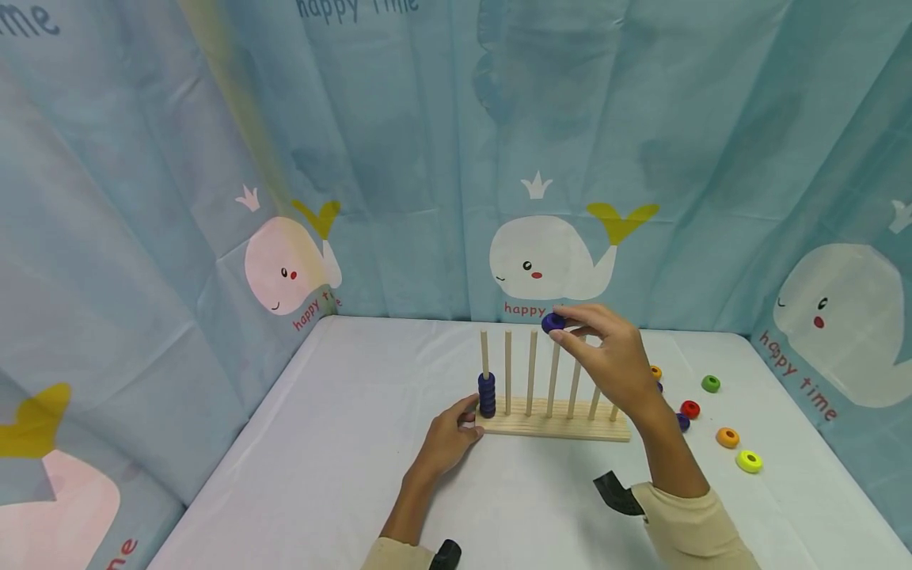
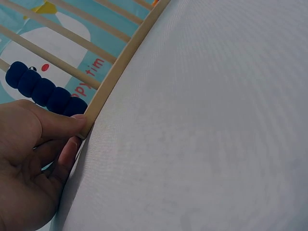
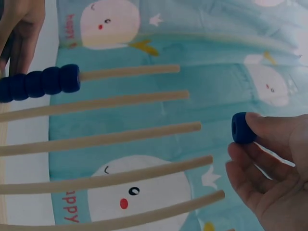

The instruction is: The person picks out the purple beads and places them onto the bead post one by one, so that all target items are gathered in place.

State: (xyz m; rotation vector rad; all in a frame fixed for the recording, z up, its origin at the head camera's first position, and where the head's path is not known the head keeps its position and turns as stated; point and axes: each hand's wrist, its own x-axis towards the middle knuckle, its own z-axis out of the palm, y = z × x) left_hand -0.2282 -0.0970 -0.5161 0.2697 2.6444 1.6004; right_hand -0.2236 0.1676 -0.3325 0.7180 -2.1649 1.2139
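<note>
Nearest the camera, two cream sleeves reach over the white desk [image 1: 342, 443]. The left hand [image 1: 449, 435] rests at the left end of the wooden base [image 1: 556, 427] of a peg rack; the left wrist view shows its thumb and fingers [image 2: 67, 125] pinching the corner of that base where it meets the desk.

On the base stand seven upright wooden pegs in a row, growing shorter toward the right. The leftmost peg [image 1: 485, 356] carries a stack of dark blue rings [image 1: 488, 394] sitting at its foot, just beside the left hand. The other pegs are bare.

Above the row, the right hand [image 1: 606, 356] is raised, with its thumb and fingertips clamped on a single dark blue ring [image 1: 552, 322]. That ring hangs in the air just over the top of the fourth peg [image 1: 553, 378], not yet threaded on it; in the right wrist view the ring [image 3: 243, 127] sits apart from the peg tips.

To the right of the rack, loose rings lie on the desk: a red ring [image 1: 689, 409], an orange ring [image 1: 727, 437], a yellow ring [image 1: 749, 461] and, farther back, a green ring [image 1: 710, 384].

Behind the desk hangs a pale blue curtain [image 1: 427, 158] printed with white whales.
</note>
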